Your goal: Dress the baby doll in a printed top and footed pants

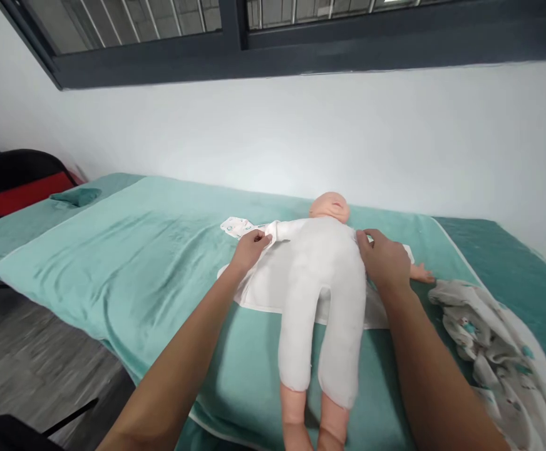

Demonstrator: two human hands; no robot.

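A baby doll (327,257) with a white cloth body and plastic head and limbs lies on its back, legs toward me. Beneath its torso a white baby shirt (258,291) is spread open, its patterned sleeve (238,227) showing at the left. My left hand (253,247) is closed in a pinch on white shirt cloth beside the doll's arm at the left. At the other shoulder, my right hand (388,260) has its fingers bent and pinched on the shirt's edge, partly hiding the cloth. Past it, the doll's plastic hand (422,274) sticks out.
A teal cover (113,269) lies over the bed, wrinkled at the left. Crumpled patterned cloth (498,351) lies by my right forearm. A white wall (254,138) and dark window frame (282,59) stand behind. A red and black chair (24,188) is at the far left.
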